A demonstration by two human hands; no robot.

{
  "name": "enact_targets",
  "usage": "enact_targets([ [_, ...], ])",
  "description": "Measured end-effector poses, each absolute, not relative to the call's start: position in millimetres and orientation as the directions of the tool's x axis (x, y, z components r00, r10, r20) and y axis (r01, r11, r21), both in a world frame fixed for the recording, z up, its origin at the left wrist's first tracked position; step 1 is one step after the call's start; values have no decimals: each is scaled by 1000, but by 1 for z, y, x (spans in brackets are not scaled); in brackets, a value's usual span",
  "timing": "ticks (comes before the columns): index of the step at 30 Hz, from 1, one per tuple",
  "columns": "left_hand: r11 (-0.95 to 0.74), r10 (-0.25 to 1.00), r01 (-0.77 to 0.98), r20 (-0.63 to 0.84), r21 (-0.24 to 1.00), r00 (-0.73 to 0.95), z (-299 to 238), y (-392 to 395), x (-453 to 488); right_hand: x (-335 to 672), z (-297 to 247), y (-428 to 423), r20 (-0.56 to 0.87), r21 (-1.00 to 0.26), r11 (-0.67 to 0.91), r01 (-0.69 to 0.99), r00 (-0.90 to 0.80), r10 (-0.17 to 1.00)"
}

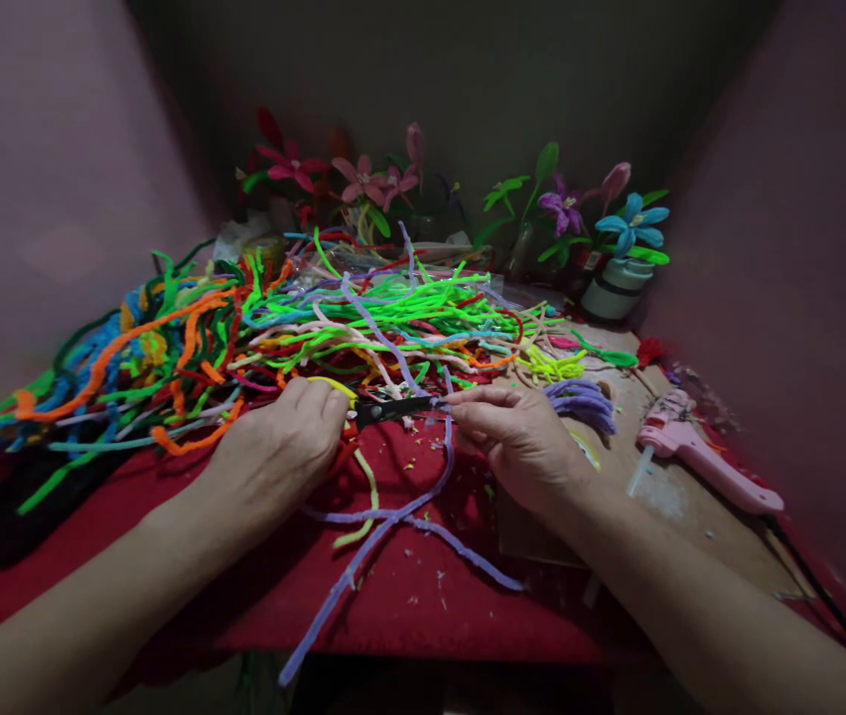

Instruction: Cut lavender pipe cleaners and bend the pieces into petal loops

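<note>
Cloth in deep red fills most of my feed's lower half, sprinkled with small fuzzy scraps. Across its back and left I see a big tangled heap of fuzzy stems, green, orange, blue, pink and red, and on the right a sheet of cardboard. Both of the person's hands meet near the middle, in front of the heap. The left hand is curled shut around the yellow handle of a black-ended tool. The right hand has thumb and forefinger pressed together, pinching a purple stem at that tool's tip. On the cardboard I make out a pink glue gun, and behind it a pale jar with a blue flower above. A bundle of purple stems lies just beyond the right hand. The tool points from the left hand toward the right fingertips; I cannot tell whether its jaws touch the stem. Smallest is a pale yellow stem, lying on the cloth below the tool.
</note>
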State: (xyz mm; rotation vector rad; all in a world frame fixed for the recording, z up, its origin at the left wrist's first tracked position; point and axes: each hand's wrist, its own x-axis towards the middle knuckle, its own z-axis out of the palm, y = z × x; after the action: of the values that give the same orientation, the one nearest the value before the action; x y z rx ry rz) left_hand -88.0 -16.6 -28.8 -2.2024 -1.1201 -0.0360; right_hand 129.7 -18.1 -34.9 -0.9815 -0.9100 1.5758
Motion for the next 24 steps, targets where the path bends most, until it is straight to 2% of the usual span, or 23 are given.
enact_targets([
  [9, -475, 727, 756, 283, -449, 625, -34, -17, -92, 128, -38, -14, -153, -876, -202, -438, -145, 978],
  [18, -422, 698, 707, 294, -568, 653, -25, -15, -86, 127, -43, -16, -94, -925, -133, -356, -125, 988],
  [24, -435, 731, 731, 268, -526, 627, -28, -15, -85, 127, -46, -15, -104, -928, -149, -340, -148, 983],
])
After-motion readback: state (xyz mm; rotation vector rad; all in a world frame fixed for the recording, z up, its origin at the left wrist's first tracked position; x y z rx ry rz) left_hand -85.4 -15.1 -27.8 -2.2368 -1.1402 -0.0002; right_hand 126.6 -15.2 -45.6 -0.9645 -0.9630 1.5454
